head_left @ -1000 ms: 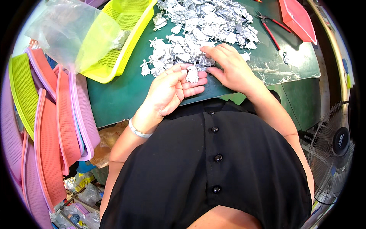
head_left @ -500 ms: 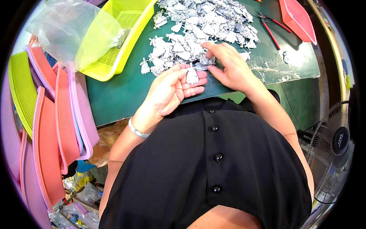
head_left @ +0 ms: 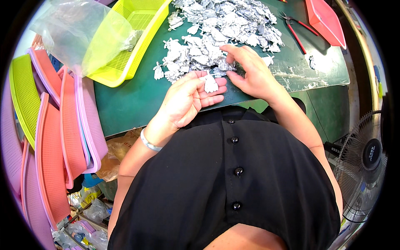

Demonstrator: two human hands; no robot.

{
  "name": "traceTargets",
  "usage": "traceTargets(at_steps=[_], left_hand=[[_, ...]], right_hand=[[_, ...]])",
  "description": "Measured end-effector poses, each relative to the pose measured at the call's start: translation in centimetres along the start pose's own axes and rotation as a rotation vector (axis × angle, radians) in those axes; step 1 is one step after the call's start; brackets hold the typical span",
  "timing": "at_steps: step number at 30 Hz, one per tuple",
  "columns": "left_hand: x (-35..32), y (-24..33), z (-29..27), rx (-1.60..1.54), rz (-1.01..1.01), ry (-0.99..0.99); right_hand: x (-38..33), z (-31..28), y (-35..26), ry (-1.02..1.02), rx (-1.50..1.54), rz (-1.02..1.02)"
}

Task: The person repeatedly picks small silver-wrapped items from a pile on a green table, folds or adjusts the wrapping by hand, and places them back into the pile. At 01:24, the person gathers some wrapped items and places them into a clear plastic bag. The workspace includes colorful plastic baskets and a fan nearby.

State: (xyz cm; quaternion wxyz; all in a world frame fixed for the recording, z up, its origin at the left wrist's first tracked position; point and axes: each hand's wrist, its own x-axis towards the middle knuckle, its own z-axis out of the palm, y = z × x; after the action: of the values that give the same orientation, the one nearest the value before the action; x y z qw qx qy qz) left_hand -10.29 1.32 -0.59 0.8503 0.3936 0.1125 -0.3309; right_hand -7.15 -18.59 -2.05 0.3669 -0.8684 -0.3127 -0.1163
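Observation:
A small silvery metal casting [head_left: 211, 84] of irregular, leaf-like outline lies over the fingers of my left hand [head_left: 183, 102], its upper end pinched by the thumb. That palm faces up at the table's near edge. Just to the right, my right hand [head_left: 255, 79] is at the near side of the heap, its thumb and forefinger apart and nothing visible between them; its other fingers are partly hidden. The heap of similar silvery castings [head_left: 233, 25] spreads beyond both hands, some loose pieces lying at its left border.
A yellow-green mesh basket [head_left: 139, 62] with a clear plastic bag [head_left: 79, 33] over it stands at left on the green table [head_left: 121, 106]. Red-handled pliers [head_left: 296, 37] and a pink tray [head_left: 327, 25] lie at right. Stacked coloured baskets [head_left: 52, 162] crowd the left; a fan [head_left: 360, 166] stands right.
The casting in my left hand has turned slightly and now shows a broader face. Both hands stay in nearly the same place.

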Motion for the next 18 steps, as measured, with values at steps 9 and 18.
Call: traceTargets(at_steps=[9, 18], left_hand=[[-0.17, 0.00, 0.28, 0.038, 0.006, 0.016], [-0.21, -0.10, 0.63, 0.101, 0.029, 0.053]], right_hand=[[-0.10, 0.07, 0.13, 0.003, -0.001, -0.006], [-0.18, 0.13, 0.13, 0.017, -0.001, -0.010]])
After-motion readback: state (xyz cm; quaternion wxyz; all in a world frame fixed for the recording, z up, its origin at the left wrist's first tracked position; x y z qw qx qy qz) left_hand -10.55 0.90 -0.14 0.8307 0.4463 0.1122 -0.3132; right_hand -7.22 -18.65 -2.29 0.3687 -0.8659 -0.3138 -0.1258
